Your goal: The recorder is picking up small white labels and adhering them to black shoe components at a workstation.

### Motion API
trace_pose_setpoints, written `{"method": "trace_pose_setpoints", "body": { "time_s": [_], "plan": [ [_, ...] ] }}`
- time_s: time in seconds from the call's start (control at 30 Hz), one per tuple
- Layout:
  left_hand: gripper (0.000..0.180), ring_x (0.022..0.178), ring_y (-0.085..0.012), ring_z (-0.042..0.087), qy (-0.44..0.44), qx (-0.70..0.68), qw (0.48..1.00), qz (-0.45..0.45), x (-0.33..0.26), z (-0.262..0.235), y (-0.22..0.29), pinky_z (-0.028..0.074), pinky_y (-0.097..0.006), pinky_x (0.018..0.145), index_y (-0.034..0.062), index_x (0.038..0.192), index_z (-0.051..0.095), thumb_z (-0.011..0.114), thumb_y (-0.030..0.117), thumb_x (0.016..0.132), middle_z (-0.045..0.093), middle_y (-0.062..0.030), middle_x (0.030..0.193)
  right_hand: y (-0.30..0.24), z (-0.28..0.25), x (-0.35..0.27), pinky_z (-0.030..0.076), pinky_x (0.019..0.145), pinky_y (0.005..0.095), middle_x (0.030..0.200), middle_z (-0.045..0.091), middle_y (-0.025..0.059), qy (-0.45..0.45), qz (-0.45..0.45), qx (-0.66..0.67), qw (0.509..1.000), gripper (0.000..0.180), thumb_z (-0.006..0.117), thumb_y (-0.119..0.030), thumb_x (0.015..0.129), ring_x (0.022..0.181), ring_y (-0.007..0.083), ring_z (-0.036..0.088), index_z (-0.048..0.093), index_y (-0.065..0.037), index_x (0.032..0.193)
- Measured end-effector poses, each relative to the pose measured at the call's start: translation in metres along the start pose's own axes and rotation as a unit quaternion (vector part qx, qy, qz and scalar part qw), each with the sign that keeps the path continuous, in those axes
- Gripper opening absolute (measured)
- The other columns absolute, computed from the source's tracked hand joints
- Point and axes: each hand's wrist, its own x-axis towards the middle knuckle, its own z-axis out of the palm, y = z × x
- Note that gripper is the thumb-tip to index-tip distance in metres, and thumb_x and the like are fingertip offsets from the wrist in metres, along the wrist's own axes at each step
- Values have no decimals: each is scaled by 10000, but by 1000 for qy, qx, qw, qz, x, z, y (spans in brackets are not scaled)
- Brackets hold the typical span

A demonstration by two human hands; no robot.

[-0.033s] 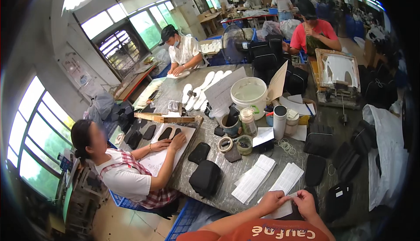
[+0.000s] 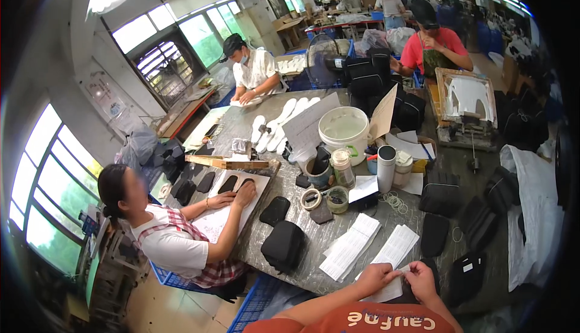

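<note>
My left hand (image 2: 374, 279) is closed over a small white paper sheet (image 2: 386, 292) at the table's near edge. Opposite it, my right hand (image 2: 421, 279) pinches with thumb and fingers at the sheet's upper right corner; what exactly sits between the fingertips is too small to make out. Just beyond my hands lie two stacks of printed white paper strips, a left stack (image 2: 351, 247) and a right stack (image 2: 394, 249) that reaches down to my left hand. Partly hidden behind my right hand is a dark flat piece (image 2: 430, 265).
Black padded pieces (image 2: 435, 234) and a black pouch (image 2: 283, 246) lie around the work table (image 2: 260, 245). Beyond the papers stand a white bucket (image 2: 343, 129), jars, a tape roll (image 2: 311, 199) and a white cylinder (image 2: 386, 167). A co-worker (image 2: 175, 224) sits at left; others work farther back.
</note>
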Motion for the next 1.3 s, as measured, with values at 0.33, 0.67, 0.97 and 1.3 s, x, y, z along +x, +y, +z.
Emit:
{"method": "trace_pose_setpoints", "body": {
  "time_s": [0.33, 0.67, 0.97, 1.3],
  "plan": [
    [391, 462, -267, 488, 18, -12, 1000, -5, -11, -21, -10, 398, -369, 467, 6, 657, 592, 654, 346, 840, 534, -155, 557, -17, 18, 9, 420, 532, 194, 717, 587, 21, -23, 22, -26, 999, 86, 619, 11, 808, 597, 68, 526, 558, 8, 869],
    [409, 456, -250, 455, 7, 11, 1000, 20, -12, -28, -5, 396, -368, 469, 5, 663, 593, 646, 367, 846, 528, -151, 549, -17, 20, 5, 432, 579, 211, 739, 596, 12, -23, -4, -31, 999, 50, 635, 10, 792, 629, 69, 529, 598, -10, 818],
    [411, 598, -311, 526, -39, -42, 993, -105, -15, -10, -14, 433, -400, 612, -18, 790, 629, 559, 372, 897, 590, -213, 695, -15, 20, -36, 412, 588, 236, 782, 518, 40, 56, -199, -139, 969, 98, 595, 46, 768, 665, 101, 498, 522, -14, 744],
    [261, 643, -393, 565, -143, 85, 986, 26, 12, -11, -5, 458, -446, 587, 9, 790, 587, 605, 258, 865, 598, -190, 700, 4, -56, -7, 412, 619, 188, 744, 539, -29, 233, -77, -40, 969, 37, 579, -15, 858, 676, 40, 502, 548, -21, 876]
  ]
}}
